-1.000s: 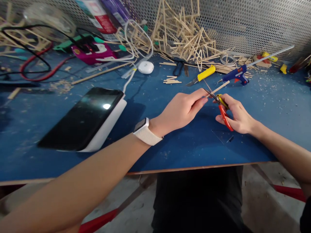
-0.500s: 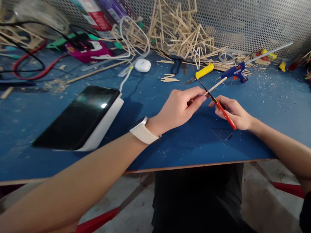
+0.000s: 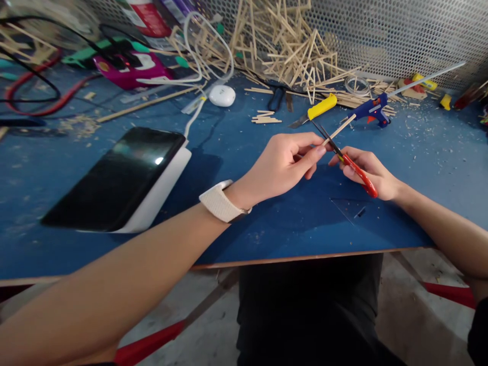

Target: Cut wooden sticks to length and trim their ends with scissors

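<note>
My left hand, with a white watch band on its wrist, pinches a thin wooden stick that points up and to the right. My right hand grips red-handled scissors, whose dark blades cross the stick just beyond my left fingertips. Both hands hover above the blue table, close together at its middle right.
A dark phone on a white power bank lies at left. Behind the hands lie a yellow-handled knife, a blue glue gun, short cut sticks and a big heap of sticks against the perforated wall. Cables and a magenta tool fill the far left.
The scissors' red handles have come together in my right hand and the blades now lie along one line across the stick. Both hands stay in much the same place.
</note>
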A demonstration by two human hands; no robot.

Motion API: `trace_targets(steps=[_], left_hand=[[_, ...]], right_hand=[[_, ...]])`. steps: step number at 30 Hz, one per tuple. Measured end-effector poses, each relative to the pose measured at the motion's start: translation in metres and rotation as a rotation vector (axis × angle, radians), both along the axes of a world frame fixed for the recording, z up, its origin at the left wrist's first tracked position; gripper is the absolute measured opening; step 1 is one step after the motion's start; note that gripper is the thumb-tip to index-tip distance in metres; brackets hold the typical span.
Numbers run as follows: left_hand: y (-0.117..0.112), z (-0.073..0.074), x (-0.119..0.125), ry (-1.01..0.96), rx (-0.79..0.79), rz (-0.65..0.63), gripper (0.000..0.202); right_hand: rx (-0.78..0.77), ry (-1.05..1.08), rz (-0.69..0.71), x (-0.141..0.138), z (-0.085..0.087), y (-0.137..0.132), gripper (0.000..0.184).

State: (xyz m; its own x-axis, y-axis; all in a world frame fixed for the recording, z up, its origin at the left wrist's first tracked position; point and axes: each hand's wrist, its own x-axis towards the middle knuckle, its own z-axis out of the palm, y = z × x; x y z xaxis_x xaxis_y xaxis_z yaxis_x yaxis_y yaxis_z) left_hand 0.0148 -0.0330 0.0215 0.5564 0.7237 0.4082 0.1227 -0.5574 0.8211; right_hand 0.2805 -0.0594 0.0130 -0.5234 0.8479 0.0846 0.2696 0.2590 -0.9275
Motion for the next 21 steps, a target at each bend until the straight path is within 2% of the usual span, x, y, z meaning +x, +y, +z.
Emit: trace_targets(steps=[6,12,21], left_hand=[[-0.0017,0.0024,0.0010,-0.003,-0.017,0.000,0.023],[-0.0011,0.0022,-0.0001,-0.021,0.001,-0.009,0.023],[-0.0002,0.0031,-0.0009,0.021,0.069,0.005,0.036]], right_hand=[[0.010,0.005,-0.005,-0.0006,-0.0008,0.0002,0.068],[0.045,-0.052,-0.058,-0.0032,-0.0007,-0.0017,0.059],[0.084,-0.103,-0.110,-0.0041,-0.0020,-0.0029,0.064]])
